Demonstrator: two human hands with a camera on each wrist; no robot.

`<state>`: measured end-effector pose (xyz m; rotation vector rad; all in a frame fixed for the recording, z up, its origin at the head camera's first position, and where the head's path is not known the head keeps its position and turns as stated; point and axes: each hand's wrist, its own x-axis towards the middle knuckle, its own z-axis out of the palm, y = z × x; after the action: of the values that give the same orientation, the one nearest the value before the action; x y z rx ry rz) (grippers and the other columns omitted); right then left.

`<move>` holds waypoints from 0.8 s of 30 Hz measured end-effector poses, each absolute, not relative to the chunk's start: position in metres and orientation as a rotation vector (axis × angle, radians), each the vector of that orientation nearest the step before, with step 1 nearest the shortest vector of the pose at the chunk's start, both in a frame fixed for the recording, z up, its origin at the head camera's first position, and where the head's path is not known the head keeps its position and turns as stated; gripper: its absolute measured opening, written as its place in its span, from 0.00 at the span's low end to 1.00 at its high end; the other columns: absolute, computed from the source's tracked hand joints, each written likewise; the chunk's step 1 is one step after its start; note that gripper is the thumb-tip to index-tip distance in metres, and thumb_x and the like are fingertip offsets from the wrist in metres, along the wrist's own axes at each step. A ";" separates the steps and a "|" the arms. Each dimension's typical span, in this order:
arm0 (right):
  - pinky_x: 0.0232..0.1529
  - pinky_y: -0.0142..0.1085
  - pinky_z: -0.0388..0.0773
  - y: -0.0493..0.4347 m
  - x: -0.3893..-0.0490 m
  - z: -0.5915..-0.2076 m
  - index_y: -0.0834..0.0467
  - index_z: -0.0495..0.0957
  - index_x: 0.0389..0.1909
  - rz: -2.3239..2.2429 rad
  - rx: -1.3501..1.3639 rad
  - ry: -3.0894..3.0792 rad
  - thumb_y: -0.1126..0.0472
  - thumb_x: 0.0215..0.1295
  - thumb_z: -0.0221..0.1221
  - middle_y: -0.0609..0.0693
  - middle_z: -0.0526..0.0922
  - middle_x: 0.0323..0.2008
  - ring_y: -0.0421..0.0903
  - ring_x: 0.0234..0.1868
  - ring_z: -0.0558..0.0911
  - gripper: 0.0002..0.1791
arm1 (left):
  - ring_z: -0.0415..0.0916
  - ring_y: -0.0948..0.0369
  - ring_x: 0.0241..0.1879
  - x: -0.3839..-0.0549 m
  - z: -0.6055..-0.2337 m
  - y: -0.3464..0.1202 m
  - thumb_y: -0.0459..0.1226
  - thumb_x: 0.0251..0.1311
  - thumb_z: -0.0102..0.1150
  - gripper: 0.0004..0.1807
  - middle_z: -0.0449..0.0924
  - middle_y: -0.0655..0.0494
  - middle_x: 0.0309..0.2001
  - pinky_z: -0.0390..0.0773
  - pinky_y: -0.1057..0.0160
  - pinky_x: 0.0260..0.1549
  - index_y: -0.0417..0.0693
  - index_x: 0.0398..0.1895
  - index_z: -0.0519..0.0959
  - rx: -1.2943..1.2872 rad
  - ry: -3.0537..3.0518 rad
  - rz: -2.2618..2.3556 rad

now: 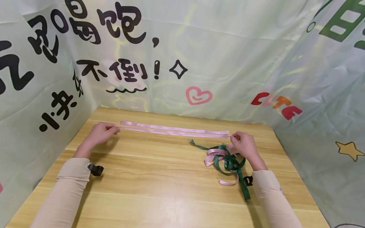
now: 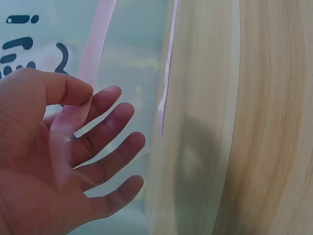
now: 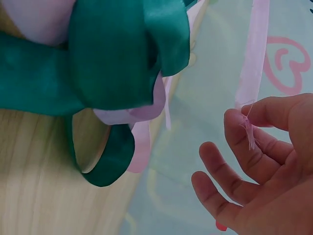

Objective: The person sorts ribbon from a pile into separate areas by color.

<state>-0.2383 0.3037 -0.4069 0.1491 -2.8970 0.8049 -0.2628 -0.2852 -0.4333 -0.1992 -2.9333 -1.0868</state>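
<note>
A pink satin ribbon [image 1: 174,132] is stretched straight between both hands near the back of the table. My left hand [image 1: 103,132] pinches its left end between thumb and index finger; in the left wrist view the tail of the ribbon [image 2: 73,117] hangs over the palm while the other fingers are spread. At the opposite end my right hand [image 1: 244,144] pinches the frayed tip, as the right wrist view shows on the ribbon [image 3: 252,78]. Just behind lies a second pink ribbon [image 1: 171,128], flat and nearly parallel to the held one.
Below the right hand sits a tangled heap of green ribbon [image 1: 229,161] with loops of pink ribbon [image 1: 210,158] in it. One green tail reaches toward the front. The wooden table [image 1: 154,183] meets a printed cloth backdrop [image 1: 228,69] at the back and sides.
</note>
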 end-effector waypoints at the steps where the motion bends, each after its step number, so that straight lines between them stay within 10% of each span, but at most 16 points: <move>1: 0.31 0.39 0.72 0.304 -0.239 -0.407 0.68 0.84 0.48 0.803 0.141 -2.897 0.60 0.77 0.54 0.59 0.86 0.31 0.47 0.23 0.73 0.15 | 0.75 0.55 0.37 -0.263 -0.433 -0.286 0.45 0.78 0.50 0.22 0.88 0.38 0.46 0.73 0.60 0.37 0.36 0.47 0.87 -0.194 -2.932 -1.090; 16: 0.29 0.40 0.71 0.313 -0.252 -0.413 0.68 0.84 0.46 0.801 0.102 -2.931 0.59 0.78 0.54 0.57 0.85 0.28 0.47 0.22 0.72 0.16 | 0.80 0.51 0.41 -0.269 -0.443 -0.286 0.50 0.76 0.53 0.25 0.88 0.36 0.48 0.74 0.61 0.38 0.36 0.51 0.87 -0.035 -2.872 -1.112; 24: 0.32 0.40 0.73 0.316 -0.267 -0.417 0.68 0.83 0.46 0.788 0.052 -2.973 0.60 0.77 0.55 0.61 0.86 0.35 0.50 0.27 0.76 0.15 | 0.81 0.36 0.52 -0.279 -0.449 -0.275 0.49 0.73 0.55 0.25 0.86 0.31 0.52 0.78 0.40 0.53 0.33 0.49 0.86 0.086 -2.786 -1.111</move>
<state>-0.2669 0.3156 -0.4174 0.0522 -2.9729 0.7883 -0.2787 -0.2752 -0.4491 0.0860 -2.7863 -1.1109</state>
